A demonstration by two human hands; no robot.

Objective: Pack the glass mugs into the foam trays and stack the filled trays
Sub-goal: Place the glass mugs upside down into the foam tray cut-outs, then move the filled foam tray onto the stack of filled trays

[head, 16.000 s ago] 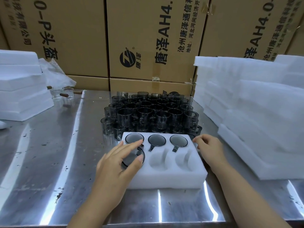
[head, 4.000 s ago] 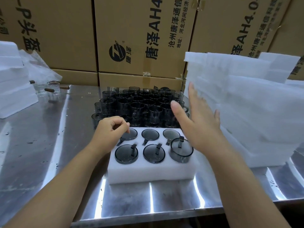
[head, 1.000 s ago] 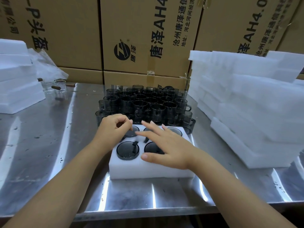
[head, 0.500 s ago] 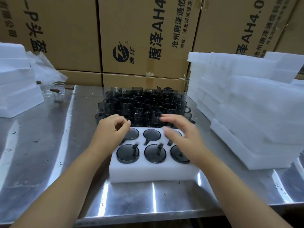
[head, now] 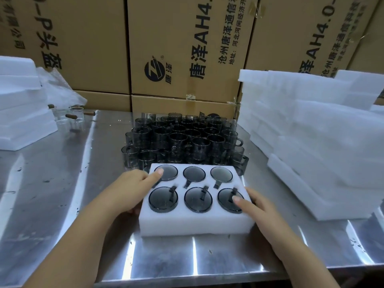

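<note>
A white foam tray [head: 193, 223] lies on the steel table [head: 52, 194] in front of me. Its six pockets each hold a dark smoked-glass mug [head: 198, 199] set bottom up. My left hand [head: 128, 190] grips the tray's left side, its thumb lying on top by the back-left mug. My right hand [head: 257, 208] grips the right side, with its thumb on the front-right mug. Right behind the tray stands a dense cluster of several loose dark mugs [head: 182, 140].
A tall, uneven stack of white foam trays [head: 311, 142] fills the right of the table. A lower foam stack [head: 18, 113] sits at the far left, beside clear glass mugs with brown handles [head: 74, 115] and a plastic bag [head: 58, 88]. Cardboard boxes [head: 187, 48] wall off the back.
My right hand has left the tops of the mugs and taken the tray's right side. My left hand has uncurled from the back-left corner and taken the left side.
</note>
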